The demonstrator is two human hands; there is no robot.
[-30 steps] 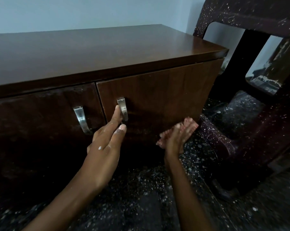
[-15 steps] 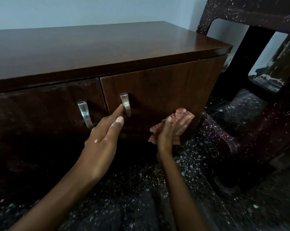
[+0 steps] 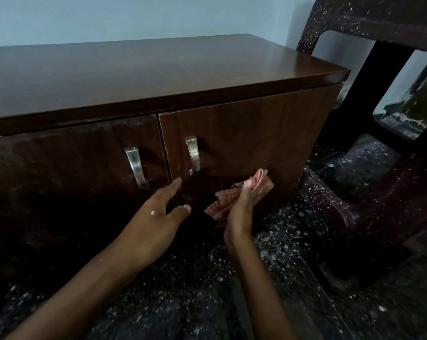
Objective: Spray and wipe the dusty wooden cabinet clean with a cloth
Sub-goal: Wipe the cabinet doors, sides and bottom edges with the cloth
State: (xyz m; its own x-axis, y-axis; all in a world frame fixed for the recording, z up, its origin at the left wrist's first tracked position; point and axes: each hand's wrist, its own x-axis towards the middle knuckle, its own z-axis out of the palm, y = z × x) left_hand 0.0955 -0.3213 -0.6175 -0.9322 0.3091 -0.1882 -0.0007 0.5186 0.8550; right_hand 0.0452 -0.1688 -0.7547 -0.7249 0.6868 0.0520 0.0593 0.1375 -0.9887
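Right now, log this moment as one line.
step: wipe cabinet front | left hand: open, fingers near handle, not touching it | right hand: holds cloth against right door, low

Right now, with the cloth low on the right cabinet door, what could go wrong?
The cloth in the right hand sits just below and right of the metal handle; a sweep upward may snag on it. The left door shows a dull, dusty film and could get skipped. The paint-speckled chair stands close to the right end of the cabinet, so a wide stroke might knock the hand against it.
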